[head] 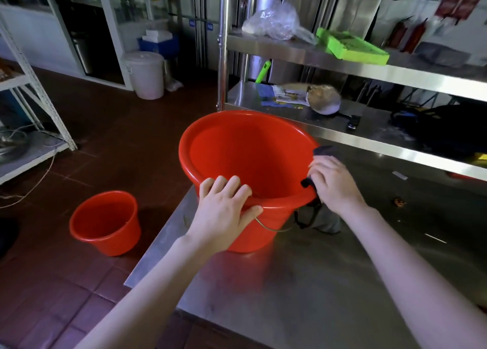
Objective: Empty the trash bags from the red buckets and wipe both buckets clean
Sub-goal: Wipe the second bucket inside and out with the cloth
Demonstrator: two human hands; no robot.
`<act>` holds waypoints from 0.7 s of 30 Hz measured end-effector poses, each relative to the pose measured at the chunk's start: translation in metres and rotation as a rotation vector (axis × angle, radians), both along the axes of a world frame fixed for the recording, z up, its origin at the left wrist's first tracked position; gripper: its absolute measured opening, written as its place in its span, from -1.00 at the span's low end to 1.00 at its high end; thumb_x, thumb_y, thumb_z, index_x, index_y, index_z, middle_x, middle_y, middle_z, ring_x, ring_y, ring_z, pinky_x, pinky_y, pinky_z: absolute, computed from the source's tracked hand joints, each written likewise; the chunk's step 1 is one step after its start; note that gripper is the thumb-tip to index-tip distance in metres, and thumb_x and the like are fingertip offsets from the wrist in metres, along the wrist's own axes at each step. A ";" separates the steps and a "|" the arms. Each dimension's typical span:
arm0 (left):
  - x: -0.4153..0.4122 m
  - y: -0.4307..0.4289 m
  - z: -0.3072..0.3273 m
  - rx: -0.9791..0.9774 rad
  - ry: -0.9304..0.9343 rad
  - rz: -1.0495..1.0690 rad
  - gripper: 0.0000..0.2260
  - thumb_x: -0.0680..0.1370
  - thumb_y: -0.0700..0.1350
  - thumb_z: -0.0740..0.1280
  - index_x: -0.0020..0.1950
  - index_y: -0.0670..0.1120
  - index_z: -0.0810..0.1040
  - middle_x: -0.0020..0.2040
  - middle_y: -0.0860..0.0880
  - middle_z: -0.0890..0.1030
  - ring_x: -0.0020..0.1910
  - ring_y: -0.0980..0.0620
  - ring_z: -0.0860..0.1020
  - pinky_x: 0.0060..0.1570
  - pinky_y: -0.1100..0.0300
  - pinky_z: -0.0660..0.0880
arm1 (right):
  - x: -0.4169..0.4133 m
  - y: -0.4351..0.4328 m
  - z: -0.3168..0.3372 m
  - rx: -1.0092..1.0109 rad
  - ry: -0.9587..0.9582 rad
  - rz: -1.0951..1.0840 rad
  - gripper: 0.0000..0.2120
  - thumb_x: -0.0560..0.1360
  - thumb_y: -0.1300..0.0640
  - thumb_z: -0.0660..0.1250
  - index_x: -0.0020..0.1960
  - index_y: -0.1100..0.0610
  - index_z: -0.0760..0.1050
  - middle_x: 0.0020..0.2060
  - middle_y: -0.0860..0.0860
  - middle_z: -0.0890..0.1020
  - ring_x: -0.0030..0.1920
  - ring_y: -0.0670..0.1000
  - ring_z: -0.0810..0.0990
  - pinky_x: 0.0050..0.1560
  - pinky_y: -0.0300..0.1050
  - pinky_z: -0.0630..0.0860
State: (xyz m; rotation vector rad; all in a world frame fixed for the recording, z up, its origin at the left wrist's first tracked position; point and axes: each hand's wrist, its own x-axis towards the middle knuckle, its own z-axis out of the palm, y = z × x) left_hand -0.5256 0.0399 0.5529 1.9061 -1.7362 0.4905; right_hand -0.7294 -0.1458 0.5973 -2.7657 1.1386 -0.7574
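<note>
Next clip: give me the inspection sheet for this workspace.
Surface: steel table, reflective.
Job's things: large red bucket on the table; small red bucket on the tiled floor; no bag seen in either; dark cloth at the large bucket's right rim.
Clutter: brown scrap on the table; plastic bag, green tray on the shelf.
Hands: left hand grips the bucket's near rim; right hand holds the cloth.
Cables: cord trailing across the floor, left.
Surroundings: white lidded bin.

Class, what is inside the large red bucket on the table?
Only bare red walls show in the large red bucket; no bag. The rim and left hand hide its near inner wall.
</note>
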 end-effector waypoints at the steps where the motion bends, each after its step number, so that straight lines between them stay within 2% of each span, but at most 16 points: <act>1: 0.002 0.000 0.001 0.011 -0.016 0.008 -0.66 0.57 0.23 0.15 -0.02 -0.01 0.52 -0.11 0.05 0.42 -0.14 -0.03 0.39 0.08 0.01 0.27 | 0.005 0.007 -0.003 -0.023 -0.010 -0.019 -0.69 0.56 0.23 0.14 -0.19 0.26 0.62 -0.08 0.14 0.65 0.08 0.18 0.55 0.25 0.02 0.37; 4: 0.006 0.002 0.006 0.064 -0.051 0.016 -0.64 0.57 0.22 0.13 0.01 -0.02 0.54 -0.11 0.01 0.45 -0.14 -0.08 0.43 0.09 -0.04 0.31 | 0.031 0.058 -0.013 -0.172 -0.087 -0.079 -0.70 0.48 0.11 0.12 -0.33 0.13 0.53 -0.34 0.06 0.58 -0.21 0.15 0.53 0.01 0.02 0.41; 8: 0.003 0.012 0.015 0.123 -0.048 0.028 -0.65 0.57 0.17 0.12 0.00 -0.04 0.57 -0.14 0.00 0.47 -0.17 -0.09 0.47 0.03 -0.05 0.38 | 0.070 0.126 -0.028 -0.225 -0.165 -0.095 -0.74 0.55 0.08 0.15 -0.25 0.07 0.53 -0.33 -0.04 0.57 -0.22 0.07 0.50 -0.01 0.01 0.40; 12: 0.015 0.023 0.026 0.174 0.098 -0.109 -0.58 0.58 0.23 0.07 0.14 0.03 0.59 -0.05 0.08 0.50 -0.05 0.00 0.48 0.11 0.03 0.38 | 0.055 0.104 -0.013 -0.235 -0.099 0.055 -0.69 0.52 0.10 0.21 -0.36 0.12 0.52 -0.42 0.02 0.55 -0.31 0.12 0.52 -0.14 0.02 0.46; 15: 0.036 0.034 0.032 0.168 0.119 -0.089 -0.56 0.58 0.23 0.04 0.18 0.05 0.59 0.06 0.10 0.51 0.12 0.02 0.47 0.29 -0.01 0.30 | 0.022 0.059 0.003 -0.145 0.032 0.090 -0.61 0.53 0.06 0.15 -0.36 0.18 0.56 -0.38 0.06 0.61 -0.26 0.13 0.58 -0.04 0.00 0.46; 18: 0.054 0.043 0.028 0.248 0.019 -0.096 -0.56 0.61 0.16 0.00 0.26 0.01 0.53 0.16 0.05 0.50 0.29 -0.02 0.41 0.44 -0.16 0.15 | -0.003 0.022 0.007 -0.076 0.146 0.095 -0.66 0.58 0.12 0.18 -0.17 0.23 0.66 -0.17 0.05 0.68 -0.02 0.07 0.61 0.19 -0.07 0.40; 19: 0.053 0.044 0.026 0.258 -0.012 -0.104 -0.58 0.62 0.13 0.00 0.28 0.00 0.52 0.15 0.03 0.49 0.29 -0.04 0.40 0.45 -0.18 0.15 | -0.007 0.016 0.006 -0.090 0.133 0.088 -0.69 0.59 0.14 0.19 -0.14 0.24 0.66 -0.15 0.06 0.69 0.00 0.07 0.60 0.21 -0.08 0.37; 21: 0.047 0.044 0.023 0.225 -0.040 -0.105 -0.61 0.62 0.07 0.04 0.25 -0.06 0.54 0.07 -0.02 0.49 0.20 -0.11 0.44 0.41 -0.20 0.24 | -0.007 0.018 0.000 -0.116 0.080 0.033 -0.65 0.60 0.14 0.18 -0.21 0.25 0.64 -0.23 0.08 0.67 -0.08 0.10 0.60 0.19 -0.06 0.38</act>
